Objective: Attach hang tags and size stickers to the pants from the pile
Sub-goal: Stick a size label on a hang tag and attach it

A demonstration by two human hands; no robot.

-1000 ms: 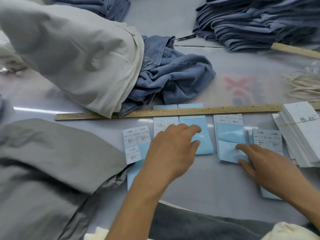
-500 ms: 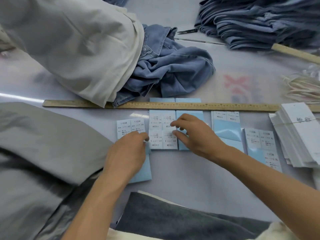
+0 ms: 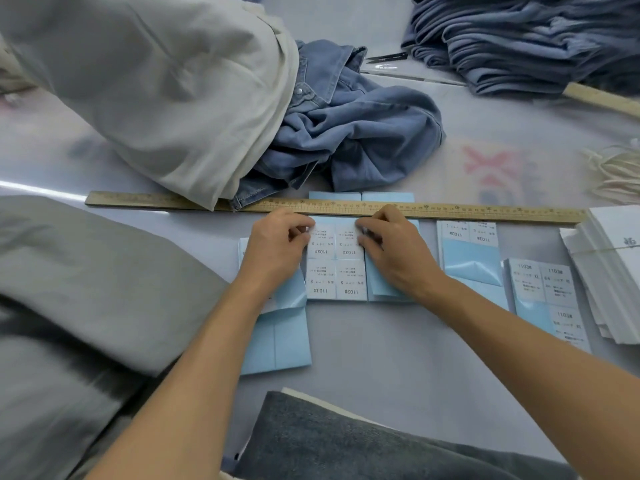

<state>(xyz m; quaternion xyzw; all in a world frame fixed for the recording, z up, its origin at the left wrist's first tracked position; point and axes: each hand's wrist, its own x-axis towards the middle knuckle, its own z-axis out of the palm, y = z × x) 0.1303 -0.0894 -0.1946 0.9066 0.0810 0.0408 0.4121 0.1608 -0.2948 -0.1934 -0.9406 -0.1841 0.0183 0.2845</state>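
Observation:
A light-blue sheet of white size stickers (image 3: 336, 271) lies just below the wooden ruler (image 3: 485, 212). My left hand (image 3: 277, 247) pinches the sheet's top left corner. At the top right sticker, my right hand (image 3: 394, 251) pinches the edge with thumb and fingertips. More sticker sheets lie to the right (image 3: 467, 254) (image 3: 547, 299) and one to the left, under my left wrist (image 3: 277, 341). A banded stack of white hang tags (image 3: 609, 271) sits at the right edge. Grey pants (image 3: 86, 289) lie at the left.
A cream garment (image 3: 156, 81) and crumpled blue denim (image 3: 363, 133) lie beyond the ruler. A stack of folded blue garments (image 3: 519, 39) sits at the back right, with small snips (image 3: 388, 57) beside it. White strings (image 3: 616, 171) lie at the right. Dark grey cloth (image 3: 346, 441) lies at the front.
Both hands moved up onto the middle sticker sheet; the left left the leftmost sheet, the right shifted to the top right sticker. The view also moved closer.

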